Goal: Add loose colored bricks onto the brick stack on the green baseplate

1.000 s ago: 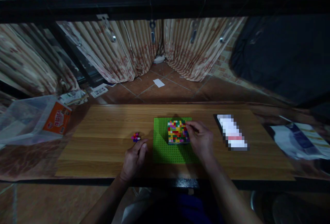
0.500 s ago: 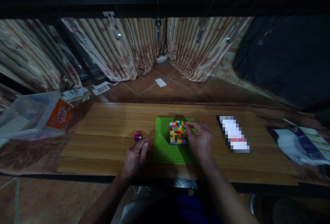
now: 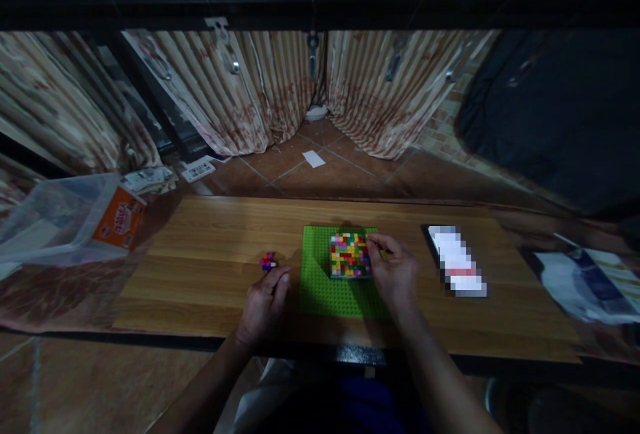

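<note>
A square, many-coloured block of toy bricks (image 3: 349,256) stands on a green studded baseplate (image 3: 314,297). At the block's far right corner is my right hand (image 3: 397,271), thumb and forefinger pinched together; whatever may be between them is too small to make out. My left hand (image 3: 264,301) rests left of the baseplate with fingers curled and thumb against the forefinger. Its contents, if any, are hidden. Just beyond its fingertips lies a small heap of loose bricks (image 3: 268,261) in pink, orange, purple and white.
The wooden tabletop (image 3: 200,254) carries a phone (image 3: 457,261) with a blurred screen on the right. Left of it sits a clear plastic bin (image 3: 55,217) with an orange label. Plastic packaging (image 3: 585,287) lies at the right. Curtains (image 3: 270,101) hang beyond the table.
My right hand has shifted slightly right, showing more of the brick block's right edge. My left hand stays by the loose bricks. The whole view has moved a little.
</note>
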`<control>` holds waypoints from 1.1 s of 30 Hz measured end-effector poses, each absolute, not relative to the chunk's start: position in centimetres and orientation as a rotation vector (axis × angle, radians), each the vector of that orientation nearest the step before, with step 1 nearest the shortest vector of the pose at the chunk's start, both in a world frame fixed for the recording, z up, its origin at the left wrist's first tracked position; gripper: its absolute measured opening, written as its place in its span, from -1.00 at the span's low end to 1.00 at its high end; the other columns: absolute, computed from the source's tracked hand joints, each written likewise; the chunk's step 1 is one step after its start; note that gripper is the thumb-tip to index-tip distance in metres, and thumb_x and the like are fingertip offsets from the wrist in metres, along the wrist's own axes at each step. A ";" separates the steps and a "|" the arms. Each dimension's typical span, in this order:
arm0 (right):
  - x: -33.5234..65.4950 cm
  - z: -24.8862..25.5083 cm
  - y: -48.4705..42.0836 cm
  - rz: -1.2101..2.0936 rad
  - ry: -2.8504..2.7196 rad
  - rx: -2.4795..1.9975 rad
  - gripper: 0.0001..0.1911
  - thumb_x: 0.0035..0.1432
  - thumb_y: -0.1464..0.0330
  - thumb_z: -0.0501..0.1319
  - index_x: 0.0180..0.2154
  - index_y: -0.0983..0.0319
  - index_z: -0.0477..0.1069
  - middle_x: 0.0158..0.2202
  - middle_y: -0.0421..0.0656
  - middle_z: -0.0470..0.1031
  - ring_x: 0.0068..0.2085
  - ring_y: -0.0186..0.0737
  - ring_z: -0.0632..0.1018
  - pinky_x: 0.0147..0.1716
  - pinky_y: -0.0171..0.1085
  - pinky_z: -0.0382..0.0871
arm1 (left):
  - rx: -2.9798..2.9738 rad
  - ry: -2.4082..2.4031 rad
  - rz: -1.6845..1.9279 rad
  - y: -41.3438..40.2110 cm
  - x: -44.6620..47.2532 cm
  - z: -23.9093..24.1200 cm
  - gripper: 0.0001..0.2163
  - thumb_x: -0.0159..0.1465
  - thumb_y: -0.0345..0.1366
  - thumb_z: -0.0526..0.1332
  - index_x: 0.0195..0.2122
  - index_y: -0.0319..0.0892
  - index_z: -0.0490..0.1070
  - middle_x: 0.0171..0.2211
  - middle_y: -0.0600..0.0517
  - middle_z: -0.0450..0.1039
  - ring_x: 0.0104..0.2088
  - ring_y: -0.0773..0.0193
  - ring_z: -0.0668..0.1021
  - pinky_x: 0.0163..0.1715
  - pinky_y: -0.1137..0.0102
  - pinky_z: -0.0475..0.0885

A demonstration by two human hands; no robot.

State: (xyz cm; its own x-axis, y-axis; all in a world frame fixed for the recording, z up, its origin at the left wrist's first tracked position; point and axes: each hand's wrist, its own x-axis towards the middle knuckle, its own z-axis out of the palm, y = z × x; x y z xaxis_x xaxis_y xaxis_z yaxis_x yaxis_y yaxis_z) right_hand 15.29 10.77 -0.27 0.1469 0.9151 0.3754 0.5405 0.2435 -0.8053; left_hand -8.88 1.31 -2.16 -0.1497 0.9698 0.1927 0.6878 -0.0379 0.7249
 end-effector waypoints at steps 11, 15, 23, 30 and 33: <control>14.8 0.6 11.0 0.364 -1.741 -1.329 -0.82 0.21 0.30 0.17 -0.26 0.16 0.55 -0.31 -0.11 0.55 -0.21 -0.12 0.52 -0.16 -0.12 0.39 | 1.755 1.864 1.032 1.3 -8.9 -2.5 -0.70 0.36 -0.18 0.05 -0.07 -0.15 0.51 -0.38 0.00 0.59 -0.36 0.26 0.63 -0.27 0.43 0.52; 14.9 0.5 10.9 0.333 -1.744 -1.350 -0.82 0.22 0.30 0.16 -0.29 0.18 0.53 -0.31 -0.10 0.54 -0.21 -0.11 0.51 -0.18 -0.13 0.38 | 1.758 1.857 1.030 1.4 -8.9 -2.5 -0.71 0.35 -0.20 0.05 -0.08 -0.16 0.51 -0.38 0.00 0.59 -0.35 0.25 0.63 -0.25 0.42 0.52; 15.0 0.2 10.3 0.394 -1.659 -1.405 -0.77 0.25 0.22 0.15 -0.24 0.20 0.51 -0.27 -0.08 0.58 -0.21 -0.10 0.55 -0.16 -0.12 0.41 | 1.756 1.848 1.022 1.4 -8.9 -2.2 -0.70 0.36 -0.19 0.04 -0.07 -0.18 0.50 -0.38 0.00 0.59 -0.37 0.27 0.62 -0.24 0.42 0.51; 15.3 0.1 9.8 0.454 -1.568 -1.402 -0.76 0.27 0.24 0.12 -0.20 0.21 0.50 -0.27 -0.09 0.58 -0.26 -0.15 0.57 -0.22 -0.17 0.45 | 1.780 1.841 1.036 1.5 -8.9 -2.3 -0.71 0.37 -0.21 0.05 -0.07 -0.18 0.49 -0.34 -0.01 0.61 -0.34 0.27 0.64 -0.23 0.43 0.53; 15.3 0.2 9.8 0.425 -1.580 -1.361 -0.77 0.28 0.27 0.12 -0.19 0.21 0.50 -0.26 -0.09 0.57 -0.26 -0.18 0.56 -0.22 -0.18 0.45 | 1.802 1.842 1.049 1.5 -8.9 -2.4 -0.72 0.36 -0.21 0.05 -0.09 -0.18 0.50 -0.32 -0.01 0.61 -0.31 0.26 0.65 -0.21 0.42 0.54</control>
